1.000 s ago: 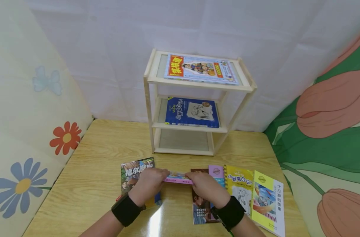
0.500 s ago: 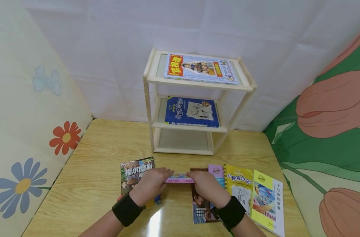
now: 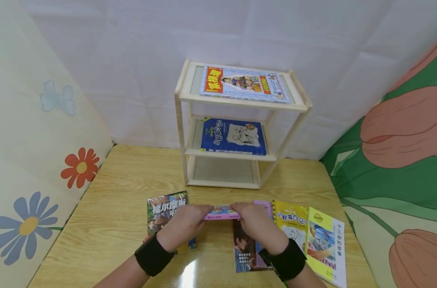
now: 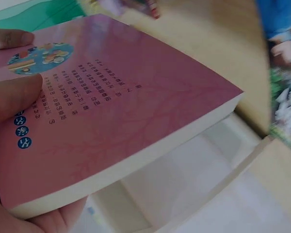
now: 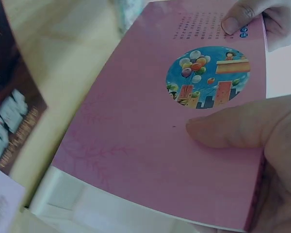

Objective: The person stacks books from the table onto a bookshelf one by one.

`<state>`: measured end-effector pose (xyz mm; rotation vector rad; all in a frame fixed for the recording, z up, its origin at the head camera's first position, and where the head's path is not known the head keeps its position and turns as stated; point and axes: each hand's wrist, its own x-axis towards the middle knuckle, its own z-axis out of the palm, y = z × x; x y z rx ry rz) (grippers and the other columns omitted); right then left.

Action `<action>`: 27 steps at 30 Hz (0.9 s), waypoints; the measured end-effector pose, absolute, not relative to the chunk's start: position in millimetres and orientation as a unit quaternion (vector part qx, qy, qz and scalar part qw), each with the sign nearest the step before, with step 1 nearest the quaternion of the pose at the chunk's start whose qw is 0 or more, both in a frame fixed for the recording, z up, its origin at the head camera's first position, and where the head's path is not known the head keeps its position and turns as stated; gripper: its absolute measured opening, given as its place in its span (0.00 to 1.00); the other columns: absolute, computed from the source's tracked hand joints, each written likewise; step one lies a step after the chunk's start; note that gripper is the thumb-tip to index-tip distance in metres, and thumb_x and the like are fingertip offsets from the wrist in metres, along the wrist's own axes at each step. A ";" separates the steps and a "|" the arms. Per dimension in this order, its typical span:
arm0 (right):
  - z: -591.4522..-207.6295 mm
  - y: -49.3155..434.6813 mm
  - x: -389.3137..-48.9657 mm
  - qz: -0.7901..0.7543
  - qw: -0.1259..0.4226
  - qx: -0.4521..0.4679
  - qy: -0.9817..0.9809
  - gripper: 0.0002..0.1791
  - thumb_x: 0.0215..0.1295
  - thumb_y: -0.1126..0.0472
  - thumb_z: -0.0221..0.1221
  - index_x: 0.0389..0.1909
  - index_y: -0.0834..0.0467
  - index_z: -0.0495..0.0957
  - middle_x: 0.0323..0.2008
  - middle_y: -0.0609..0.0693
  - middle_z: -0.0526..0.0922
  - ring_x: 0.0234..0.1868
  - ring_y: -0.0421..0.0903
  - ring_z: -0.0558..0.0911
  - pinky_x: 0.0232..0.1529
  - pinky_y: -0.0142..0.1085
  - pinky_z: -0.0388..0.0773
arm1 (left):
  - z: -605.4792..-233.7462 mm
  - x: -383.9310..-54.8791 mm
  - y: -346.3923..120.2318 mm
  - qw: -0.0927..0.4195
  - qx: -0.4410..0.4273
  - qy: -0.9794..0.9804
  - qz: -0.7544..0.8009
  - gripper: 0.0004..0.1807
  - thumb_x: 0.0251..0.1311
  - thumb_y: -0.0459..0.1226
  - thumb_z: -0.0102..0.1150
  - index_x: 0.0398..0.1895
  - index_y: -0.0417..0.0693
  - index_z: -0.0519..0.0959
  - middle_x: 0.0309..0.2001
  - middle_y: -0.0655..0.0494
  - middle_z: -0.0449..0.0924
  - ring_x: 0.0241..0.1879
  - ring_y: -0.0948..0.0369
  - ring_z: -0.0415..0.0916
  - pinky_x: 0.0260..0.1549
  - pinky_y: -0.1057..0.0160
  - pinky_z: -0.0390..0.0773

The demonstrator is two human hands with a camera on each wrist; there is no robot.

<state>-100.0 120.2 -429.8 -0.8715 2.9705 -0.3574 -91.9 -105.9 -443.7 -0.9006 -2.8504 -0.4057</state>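
Note:
Both hands grip a pink book (image 3: 222, 215) by its two ends, its spine edge toward me in the head view. My left hand (image 3: 185, 225) has the left end and my right hand (image 3: 260, 227) the right end. In the left wrist view the thumb presses on the pink cover (image 4: 136, 97) with fingers beneath. The right wrist view shows the right thumb (image 5: 233, 125) on the same cover, below a round balloon picture. Under the left hand lies a dark comic-style book (image 3: 158, 218); a dark brown book (image 3: 243, 252) lies below the right hand.
A three-level wooden rack (image 3: 223, 184) stands at the back, with a light-blue book (image 3: 245, 84) on top and a blue book (image 3: 233, 137) on its middle shelf. At the right lie a purple book (image 3: 263, 206), a yellow book (image 3: 292, 216) and a yellow-white book (image 3: 325, 248).
Both hands and the pink book have shifted slightly right and forward. The right hand now covers more of the brown and purple books. Other books and the rack stay put.

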 end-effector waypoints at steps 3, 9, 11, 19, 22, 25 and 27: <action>-417.1 122.8 -99.5 -0.105 -0.010 -0.276 0.955 0.23 0.56 0.73 0.56 0.53 0.55 0.79 0.51 0.51 0.83 0.51 0.49 0.82 0.51 0.43 0.79 | -432.3 -92.4 -103.2 0.084 -0.302 -0.942 -0.124 0.15 0.59 0.37 0.60 0.49 0.51 0.82 0.41 0.57 0.86 0.22 0.65 0.80 0.17 0.71 0.75; -392.5 128.0 -99.3 -0.085 -0.065 -0.275 0.955 0.25 0.53 0.73 0.58 0.54 0.54 0.79 0.51 0.50 0.83 0.51 0.47 0.82 0.49 0.42 0.80 | -404.5 -94.4 -97.8 0.146 -0.323 -0.928 -0.114 0.16 0.57 0.33 0.61 0.49 0.49 0.82 0.44 0.55 0.85 0.31 0.62 0.84 0.24 0.68 0.81; -383.4 129.9 -99.2 -0.084 -0.084 -0.273 0.954 0.26 0.52 0.74 0.58 0.54 0.55 0.79 0.51 0.50 0.83 0.52 0.48 0.81 0.51 0.42 0.79 | -393.5 -95.6 -95.9 0.167 -0.331 -0.922 -0.110 0.16 0.56 0.32 0.62 0.50 0.48 0.82 0.45 0.54 0.85 0.35 0.61 0.84 0.28 0.66 0.82; -350.1 135.2 -98.9 -0.092 -0.171 -0.244 0.950 0.31 0.49 0.72 0.62 0.58 0.56 0.76 0.56 0.54 0.79 0.59 0.53 0.77 0.59 0.47 0.72 | -353.2 -101.6 -85.4 0.265 -0.329 -0.903 -0.082 0.20 0.53 0.31 0.65 0.51 0.48 0.81 0.47 0.54 0.84 0.43 0.58 0.84 0.39 0.61 0.82; -343.9 136.1 -99.7 -0.110 -0.227 -0.242 0.937 0.33 0.47 0.75 0.61 0.59 0.57 0.76 0.57 0.54 0.79 0.59 0.53 0.76 0.61 0.47 0.70 | -342.4 -103.3 -82.2 0.303 -0.329 -0.891 -0.076 0.20 0.53 0.31 0.65 0.52 0.47 0.81 0.48 0.53 0.83 0.45 0.57 0.83 0.44 0.60 0.81; -342.7 137.2 -103.7 -0.129 -0.287 -0.243 0.917 0.33 0.45 0.77 0.59 0.58 0.58 0.76 0.57 0.55 0.78 0.60 0.53 0.76 0.63 0.47 0.68 | -334.2 -107.4 -79.3 0.346 -0.333 -0.874 -0.070 0.18 0.55 0.31 0.63 0.52 0.46 0.81 0.48 0.52 0.83 0.47 0.55 0.82 0.46 0.59 0.80; -343.7 138.0 -108.3 -0.140 -0.321 -0.243 0.905 0.33 0.46 0.78 0.57 0.58 0.58 0.76 0.57 0.55 0.78 0.60 0.54 0.75 0.64 0.47 0.68 | -330.6 -111.9 -77.9 0.375 -0.339 -0.861 -0.065 0.17 0.57 0.30 0.61 0.51 0.45 0.81 0.48 0.50 0.83 0.48 0.54 0.82 0.47 0.58 0.80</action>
